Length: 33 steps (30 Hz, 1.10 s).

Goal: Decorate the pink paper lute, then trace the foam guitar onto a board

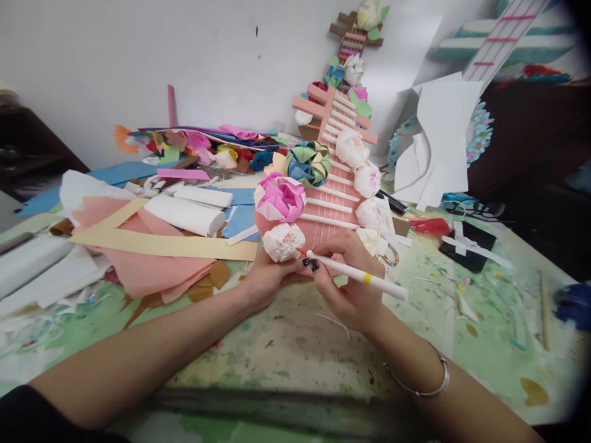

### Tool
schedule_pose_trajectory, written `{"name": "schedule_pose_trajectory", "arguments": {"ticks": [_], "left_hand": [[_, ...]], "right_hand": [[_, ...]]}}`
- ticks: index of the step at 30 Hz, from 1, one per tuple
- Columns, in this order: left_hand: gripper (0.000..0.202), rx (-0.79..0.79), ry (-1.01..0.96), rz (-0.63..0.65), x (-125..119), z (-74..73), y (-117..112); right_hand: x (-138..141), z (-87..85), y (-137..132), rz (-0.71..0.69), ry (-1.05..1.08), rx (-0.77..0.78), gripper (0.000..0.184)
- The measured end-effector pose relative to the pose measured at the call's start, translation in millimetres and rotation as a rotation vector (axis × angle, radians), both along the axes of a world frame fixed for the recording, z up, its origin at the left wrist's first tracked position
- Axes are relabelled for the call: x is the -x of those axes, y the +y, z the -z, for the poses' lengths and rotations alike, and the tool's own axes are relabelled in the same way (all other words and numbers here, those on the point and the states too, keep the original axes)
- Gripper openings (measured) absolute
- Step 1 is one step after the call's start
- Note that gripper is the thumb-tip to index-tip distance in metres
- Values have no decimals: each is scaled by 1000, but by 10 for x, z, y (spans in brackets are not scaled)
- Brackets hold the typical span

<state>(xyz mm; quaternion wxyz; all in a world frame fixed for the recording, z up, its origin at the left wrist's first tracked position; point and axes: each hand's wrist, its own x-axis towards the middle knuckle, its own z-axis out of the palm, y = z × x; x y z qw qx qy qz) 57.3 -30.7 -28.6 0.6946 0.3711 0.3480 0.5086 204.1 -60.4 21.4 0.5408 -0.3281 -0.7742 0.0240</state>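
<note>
My right hand (351, 280) is closed round a white marker pen (364, 277) with a yellow band. The pen's red tip is at the right edge of a white paper flower (284, 242) that has small red dots. My left hand (270, 280) grips the lower edge of a pink paper pipa (330, 212), just under that flower; its fingers are partly hidden. Also on the pipa are a pink paper flower (280, 197), a green-and-blue one (308, 163) and several white blooms down the right side. White strips run across its front, with thin strings along it.
Peach paper (138, 258), white paper rolls (184, 215) and a cream strip (184, 243) lie on the left. Behind them is a heap of coloured paper flowers (207, 147). A white cut-out (438, 135), black pad (475, 246) and red object (429, 226) are to the right.
</note>
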Motion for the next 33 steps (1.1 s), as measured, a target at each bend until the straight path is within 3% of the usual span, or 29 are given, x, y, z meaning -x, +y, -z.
{"name": "schedule_pose_trajectory", "arguments": {"ticks": [33], "left_hand": [[30, 10, -5, -23, -10, 0, 6]], "right_hand": [[33, 16, 30, -41, -43, -5, 9]]}}
